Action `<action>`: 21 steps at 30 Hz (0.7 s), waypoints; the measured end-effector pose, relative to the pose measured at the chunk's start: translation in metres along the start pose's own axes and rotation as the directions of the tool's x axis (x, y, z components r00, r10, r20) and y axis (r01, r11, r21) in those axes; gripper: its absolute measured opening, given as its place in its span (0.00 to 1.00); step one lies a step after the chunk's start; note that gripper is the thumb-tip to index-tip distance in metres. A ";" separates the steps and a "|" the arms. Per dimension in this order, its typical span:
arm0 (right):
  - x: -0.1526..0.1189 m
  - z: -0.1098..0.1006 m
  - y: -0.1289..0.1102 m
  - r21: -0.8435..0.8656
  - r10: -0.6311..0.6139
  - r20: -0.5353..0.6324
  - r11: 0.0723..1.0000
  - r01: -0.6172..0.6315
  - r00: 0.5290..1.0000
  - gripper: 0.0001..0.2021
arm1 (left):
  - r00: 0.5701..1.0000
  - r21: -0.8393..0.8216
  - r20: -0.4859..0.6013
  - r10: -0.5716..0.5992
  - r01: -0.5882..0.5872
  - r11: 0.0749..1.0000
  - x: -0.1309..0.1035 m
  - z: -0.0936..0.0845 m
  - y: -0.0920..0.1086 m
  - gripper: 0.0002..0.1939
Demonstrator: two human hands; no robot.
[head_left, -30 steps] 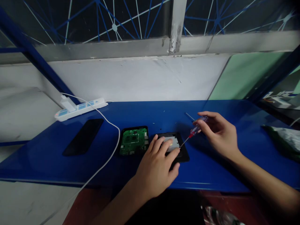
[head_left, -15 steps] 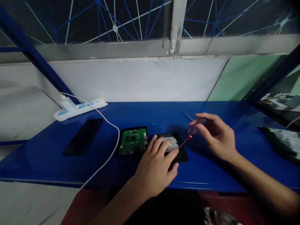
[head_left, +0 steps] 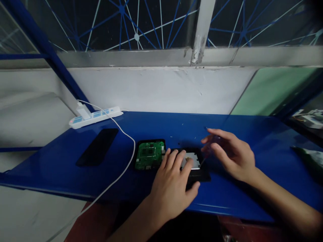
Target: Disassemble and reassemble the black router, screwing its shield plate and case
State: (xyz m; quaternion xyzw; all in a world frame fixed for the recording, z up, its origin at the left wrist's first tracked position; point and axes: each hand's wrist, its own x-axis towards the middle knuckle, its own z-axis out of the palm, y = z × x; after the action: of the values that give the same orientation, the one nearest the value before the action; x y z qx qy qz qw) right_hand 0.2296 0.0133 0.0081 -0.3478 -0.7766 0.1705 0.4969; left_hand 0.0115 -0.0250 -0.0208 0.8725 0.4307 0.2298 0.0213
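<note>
My left hand [head_left: 173, 186] lies with its fingers spread over a black casing half [head_left: 202, 174], fingertips resting on the silver metal plate [head_left: 195, 163] inside it. My right hand [head_left: 233, 156] pinches a screwdriver [head_left: 214, 143] by its clear purplish handle. The shaft slants down and left, its blurred tip at the plate's right edge; whether it sits in a screw I cannot tell. Left of the plate, partly behind my left fingers, a green circuit board [head_left: 147, 153] sits in another black casing half [head_left: 136, 164].
A white cable [head_left: 126, 134] runs from the power strip [head_left: 96, 117] across the blue table [head_left: 141, 124] and over its front edge. A flat black object [head_left: 97, 148] lies at left. Small bits are scattered behind the casings. At far right rests a dark green and whitish bag [head_left: 309, 161].
The camera view has shifted, so everything sits further right and slightly lower. My left hand stays on the casing, and the screwdriver stays in my right hand at the plate's right edge.
</note>
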 end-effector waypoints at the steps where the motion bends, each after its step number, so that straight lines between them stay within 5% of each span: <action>1: -0.002 0.000 0.001 0.007 -0.006 -0.012 1.000 0.006 1.000 0.24 | 1.000 0.012 -0.011 -0.011 0.011 1.000 0.000 -0.001 -0.002 0.28; 11: -0.007 0.008 -0.004 -0.066 -0.037 -0.120 0.997 0.029 0.992 0.26 | 0.989 0.045 0.121 0.084 -0.090 0.995 -0.005 -0.022 -0.049 0.46; 15: -0.007 0.010 -0.001 -0.003 -0.023 -0.175 1.000 0.023 0.984 0.28 | 0.987 0.018 0.139 0.084 -0.087 0.996 -0.006 -0.021 -0.052 0.46; 21: -0.003 0.009 0.002 -0.082 -0.160 -0.171 0.986 0.148 0.972 0.22 | 0.978 0.015 0.195 0.071 -0.075 0.997 -0.003 -0.020 -0.051 0.47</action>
State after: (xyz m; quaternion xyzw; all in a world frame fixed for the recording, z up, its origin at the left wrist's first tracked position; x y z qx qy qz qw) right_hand 0.2232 0.0128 0.0010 -0.3171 -0.7592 0.0731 0.5636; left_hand -0.0364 0.0011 -0.0160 0.9061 0.3969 0.1392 0.0449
